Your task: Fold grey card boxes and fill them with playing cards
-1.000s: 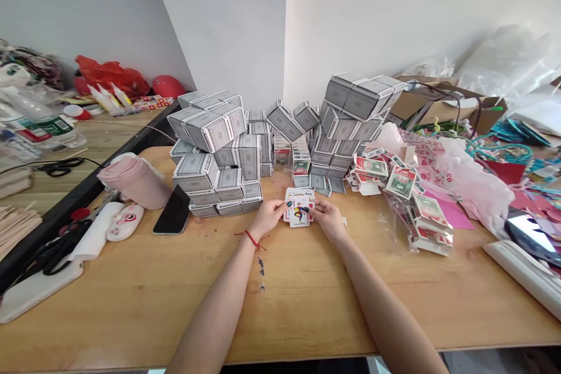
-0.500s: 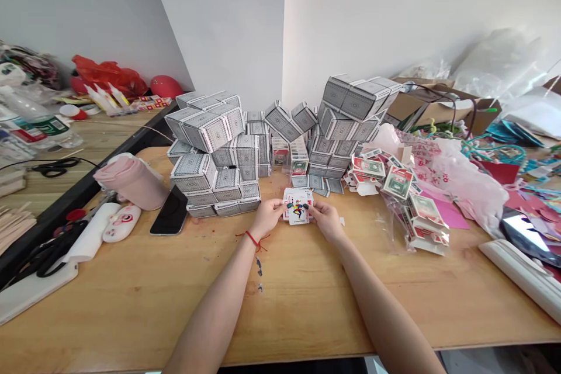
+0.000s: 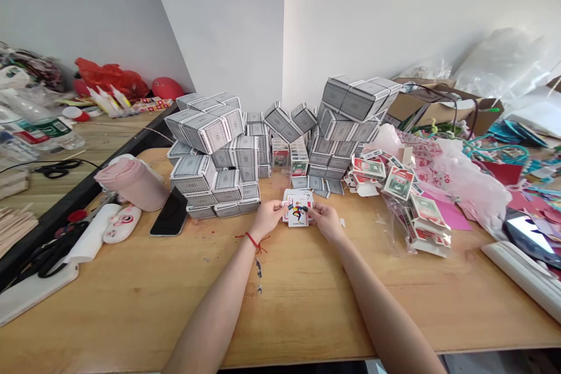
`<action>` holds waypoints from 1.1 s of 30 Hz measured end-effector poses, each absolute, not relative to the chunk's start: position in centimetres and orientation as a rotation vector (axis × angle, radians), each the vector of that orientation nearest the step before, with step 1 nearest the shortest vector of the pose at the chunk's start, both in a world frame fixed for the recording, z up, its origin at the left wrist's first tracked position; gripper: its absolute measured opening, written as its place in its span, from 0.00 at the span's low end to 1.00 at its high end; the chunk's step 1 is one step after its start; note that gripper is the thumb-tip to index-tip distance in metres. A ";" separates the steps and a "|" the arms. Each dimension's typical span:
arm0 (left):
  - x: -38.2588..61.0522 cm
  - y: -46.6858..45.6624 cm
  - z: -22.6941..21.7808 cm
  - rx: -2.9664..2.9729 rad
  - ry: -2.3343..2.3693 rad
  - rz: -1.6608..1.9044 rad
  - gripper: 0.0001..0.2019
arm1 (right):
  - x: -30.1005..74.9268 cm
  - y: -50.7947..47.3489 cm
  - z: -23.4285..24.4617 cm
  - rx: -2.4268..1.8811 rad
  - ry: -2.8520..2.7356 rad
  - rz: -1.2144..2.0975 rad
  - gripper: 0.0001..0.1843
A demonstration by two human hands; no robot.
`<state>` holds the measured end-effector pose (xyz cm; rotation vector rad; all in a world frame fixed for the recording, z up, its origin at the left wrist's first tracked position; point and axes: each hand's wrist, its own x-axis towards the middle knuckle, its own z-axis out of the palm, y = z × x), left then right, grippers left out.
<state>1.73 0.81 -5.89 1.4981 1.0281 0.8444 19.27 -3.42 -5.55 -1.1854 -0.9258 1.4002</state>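
Between my hands is a joker playing card, face up, over other cards on the table. My left hand pinches its left edge, thumb on top; a red string bracelet is on that wrist. My right hand pinches the right edge the same way. How many cards the fingers hold is hidden. Just behind are boxed card decks and grey-patterned blocks folded from cards, stacked on the left and on the right.
To the left lie a phone, a pink cup, a mouse and black scissors. Opened card boxes, plastic bags and a white long device crowd the right. A wall rises behind.
The joker card sits straighter and slightly lower between my fingers than before. Both hands remain in nearly the same place.
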 end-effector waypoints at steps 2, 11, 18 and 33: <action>1.7 0.8 -5.9 1.494 1.023 0.840 0.15 | 19.3 -3.4 -5.5 -1.199 -0.927 1.396 0.20; 1.8 0.6 -5.4 1.503 1.013 0.867 0.15 | 19.3 -3.4 -5.5 -1.217 -0.942 1.402 0.18; 1.8 0.7 -5.5 1.502 1.009 0.861 0.15 | 19.8 -3.2 -6.5 -1.392 -1.069 1.314 0.19; 1.9 0.2 -4.5 1.282 0.886 0.812 0.17 | 20.0 -3.4 -6.4 -1.304 -1.083 1.363 0.21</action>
